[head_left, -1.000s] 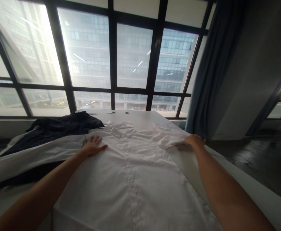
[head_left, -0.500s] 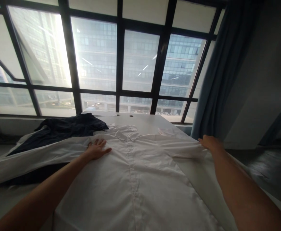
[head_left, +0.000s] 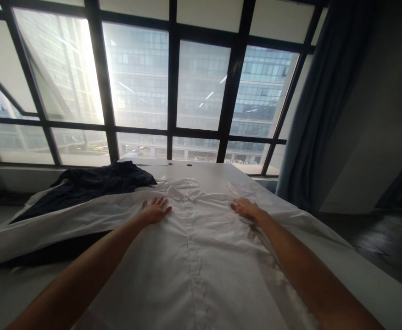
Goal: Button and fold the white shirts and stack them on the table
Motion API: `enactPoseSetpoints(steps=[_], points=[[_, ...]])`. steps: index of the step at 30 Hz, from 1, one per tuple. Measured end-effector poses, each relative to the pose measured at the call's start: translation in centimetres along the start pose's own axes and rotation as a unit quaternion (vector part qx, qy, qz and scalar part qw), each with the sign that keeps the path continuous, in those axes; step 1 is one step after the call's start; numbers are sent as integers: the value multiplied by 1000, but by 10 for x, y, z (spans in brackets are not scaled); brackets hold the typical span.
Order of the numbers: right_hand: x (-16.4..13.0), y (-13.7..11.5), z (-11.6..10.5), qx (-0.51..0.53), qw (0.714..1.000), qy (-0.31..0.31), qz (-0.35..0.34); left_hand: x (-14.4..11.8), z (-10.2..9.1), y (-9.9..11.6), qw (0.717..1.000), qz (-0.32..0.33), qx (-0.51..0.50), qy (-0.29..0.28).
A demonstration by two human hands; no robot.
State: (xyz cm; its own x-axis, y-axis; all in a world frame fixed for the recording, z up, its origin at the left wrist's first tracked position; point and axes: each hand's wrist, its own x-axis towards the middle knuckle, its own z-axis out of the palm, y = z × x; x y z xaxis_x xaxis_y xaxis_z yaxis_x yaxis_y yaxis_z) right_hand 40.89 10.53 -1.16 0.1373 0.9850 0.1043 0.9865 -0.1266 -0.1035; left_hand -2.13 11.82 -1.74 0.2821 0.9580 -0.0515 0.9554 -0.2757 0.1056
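A white button-up shirt [head_left: 173,266] lies front side up on the white table [head_left: 214,174], its collar toward the window and its button strip running down the middle. My left hand [head_left: 155,210] rests on the shirt's left shoulder area with the fingers spread. On the other side of the collar, my right hand [head_left: 245,208] lies on the right shoulder area, fingers stretched out. Neither hand grips the cloth. The left sleeve reaches out to the left edge of the view; my right forearm covers part of the shirt's right side.
A dark navy garment [head_left: 101,181] lies bunched at the left, partly under the white sleeve. Behind the table stands a large black-framed window [head_left: 171,91]. A blue-grey curtain [head_left: 307,151] hangs at the right, beyond the table's edge.
My right hand has let go of the right sleeve and moved left onto the shirt's shoulder. My left hand has slid slightly right, closer to the collar.
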Motion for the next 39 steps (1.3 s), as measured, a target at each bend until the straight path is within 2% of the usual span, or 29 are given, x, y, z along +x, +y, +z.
enactPoseSetpoints(steps=[3, 5, 7, 9, 11, 15, 18, 20, 22, 24, 25, 26, 28, 32, 35, 37, 39], points=[[-1, 8, 6, -25, 996, -86, -5, 5, 7, -6, 1000, 17, 9, -1], [-3, 10, 5, -50, 995, -84, -5, 8, 7, -13, 1000, 27, 12, 2], [-7, 2, 1, -87, 995, -52, -5, 11, 4, -16, 1000, 27, 15, 5], [-13, -20, -4, -98, 995, -6, -21, 13, 2, -13, 1000, 17, 14, 3], [-19, -51, -7, -64, 997, 8, -50, 14, 0, -4, 1000, 5, 11, 6], [-30, -114, -4, 23, 993, -48, -103, 12, 3, 24, 1000, 17, -17, 11], [-32, -139, 2, 32, 983, -125, -130, 10, 5, 40, 999, 29, -18, 3], [-33, -149, 2, 19, 981, -125, -145, 7, 4, 46, 1000, 19, -15, 11], [-36, -161, -1, 18, 984, -68, -164, 4, 2, 51, 999, 21, -20, 42], [-42, -178, -5, 35, 984, -8, -174, -1, 1, 56, 993, 47, -32, 104], [-45, -188, -7, 46, 984, 3, -170, -3, 0, 59, 988, 61, -39, 138], [-48, -198, -8, 54, 986, -3, -160, -5, 0, 62, 983, 73, -50, 160], [-53, -216, -9, 61, 989, -41, -126, -9, 0, 66, 979, 75, -78, 171], [-53, -232, -10, 60, 991, -78, -86, -7, -2, 67, 981, 60, -129, 130], [-48, -234, -13, 53, 989, -95, -100, 2, -7, 65, 986, 64, -136, 73], [-45, -234, -16, 54, 984, -129, -110, 9, -9, 65, 987, 63, -146, 32], [-42, -233, -18, 108, 974, -167, -109, 17, -10, 65, 983, 65, -169, -4]])
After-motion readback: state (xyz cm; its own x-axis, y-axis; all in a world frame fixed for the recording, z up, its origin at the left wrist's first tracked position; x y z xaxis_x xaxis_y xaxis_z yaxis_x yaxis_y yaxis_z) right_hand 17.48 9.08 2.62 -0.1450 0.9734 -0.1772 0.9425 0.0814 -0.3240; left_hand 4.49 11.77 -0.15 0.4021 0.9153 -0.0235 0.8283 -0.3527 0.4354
